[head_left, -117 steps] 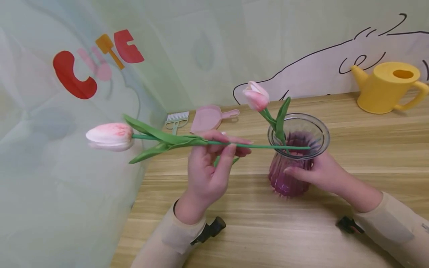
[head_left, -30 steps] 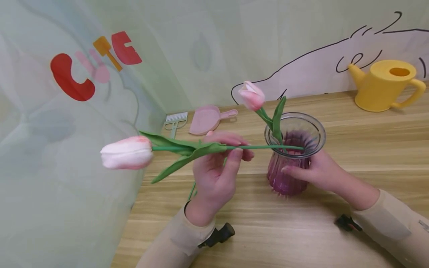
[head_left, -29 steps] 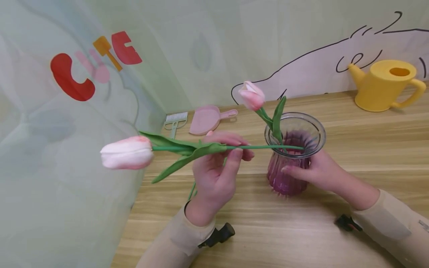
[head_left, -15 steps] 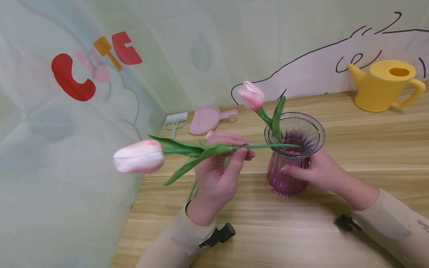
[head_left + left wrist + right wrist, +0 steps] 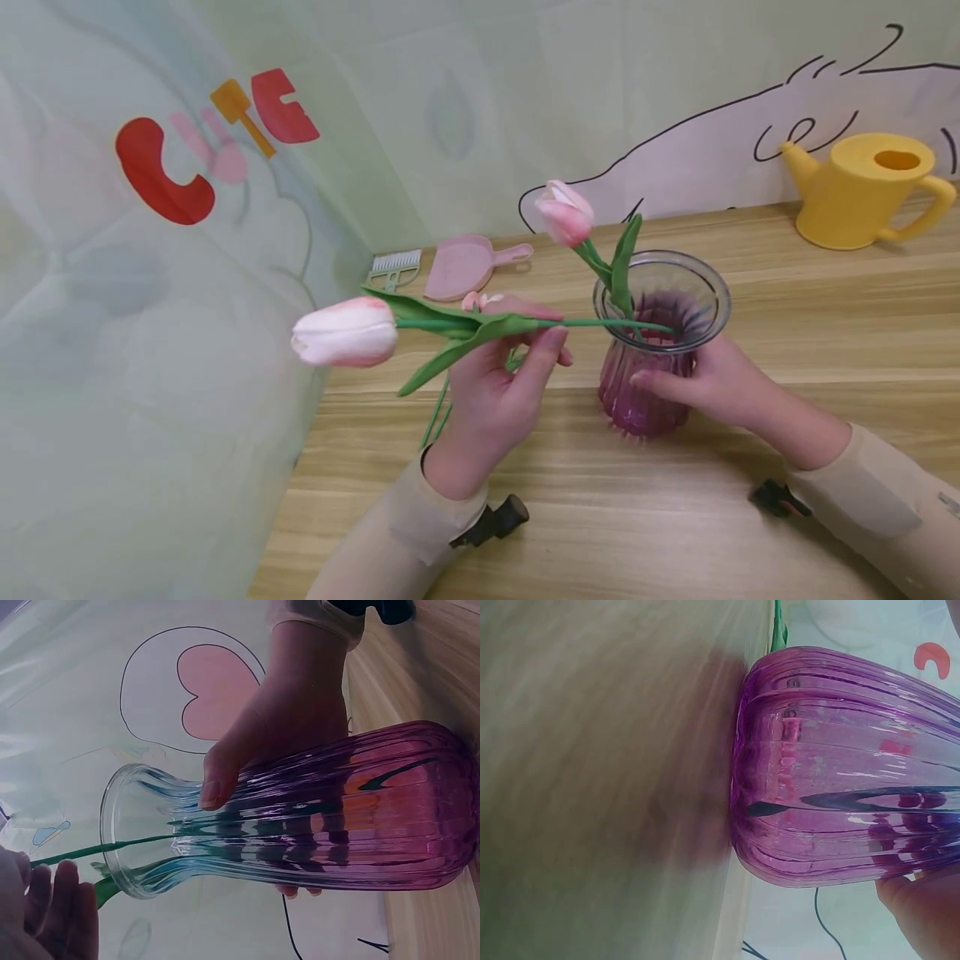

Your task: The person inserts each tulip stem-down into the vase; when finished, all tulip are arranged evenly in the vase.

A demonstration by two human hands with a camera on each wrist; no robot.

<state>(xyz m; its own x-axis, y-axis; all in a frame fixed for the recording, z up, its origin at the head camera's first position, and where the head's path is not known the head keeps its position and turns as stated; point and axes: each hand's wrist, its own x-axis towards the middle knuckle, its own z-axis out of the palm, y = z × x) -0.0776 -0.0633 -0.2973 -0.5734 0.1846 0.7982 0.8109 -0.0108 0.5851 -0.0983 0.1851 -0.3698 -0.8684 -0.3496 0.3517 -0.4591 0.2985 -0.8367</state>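
Pinched between thumb and fingertips of the left hand (image 5: 491, 400), a tulip (image 5: 345, 332): smooth, egg-shaped head in white flushed with pink, strap-like green leaves, thin stem laid almost level, far end inside the mouth of the vase (image 5: 637, 400). Clamped around that vase, thumb in front, the right hand (image 5: 723, 387). Fluted glass, flared clear rim, narrowed neck, purple lower body. Leaning against the rim, a second tulip (image 5: 566, 215), with pink petals and upright leaf. Partly hidden behind the left hand, more flowers (image 5: 435, 417) on the wood-grained table (image 5: 600, 533). Farther back, a matte yellow watering can (image 5: 862, 196), a flat pink dustpan (image 5: 461, 267) and a pale green brush (image 5: 395, 263) with white bristles.

Visible only from the left wrist: glass fading from clear through blue and purple to pink, fingers of the right hand showing through the far wall, and the held stem running past the rim into the neck. From the right wrist, a close look at the rounded, ribbed base, with a dark green stem end through the glass; cannot tell from which tulip.
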